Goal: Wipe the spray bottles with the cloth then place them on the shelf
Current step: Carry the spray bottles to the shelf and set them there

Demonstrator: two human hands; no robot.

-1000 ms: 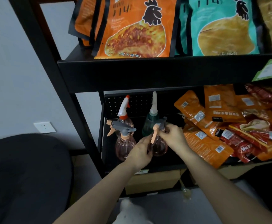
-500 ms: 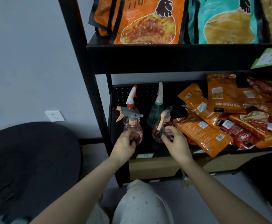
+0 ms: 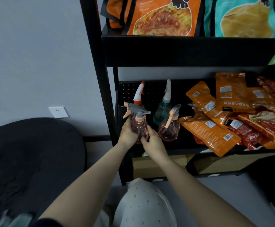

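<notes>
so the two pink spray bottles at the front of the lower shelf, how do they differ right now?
The left pink bottle is gripped by both the left hand and the right hand; the right pink bottle stands free on the shelf, untouched. The left one's grey spray head runs sideways across the view, while the right one's is turned another way, its orange trigger hanging down its front. Both share a round clear pink body, orange collar and grey head.

Dim, soft indoor light w/ no clear source, deep shadow under the black metal shelf (image 3: 190, 51), small glare on the glossy orange snack packets (image 3: 215, 135), wide-angle bending at the edges, whole pic slightly soft.
</notes>
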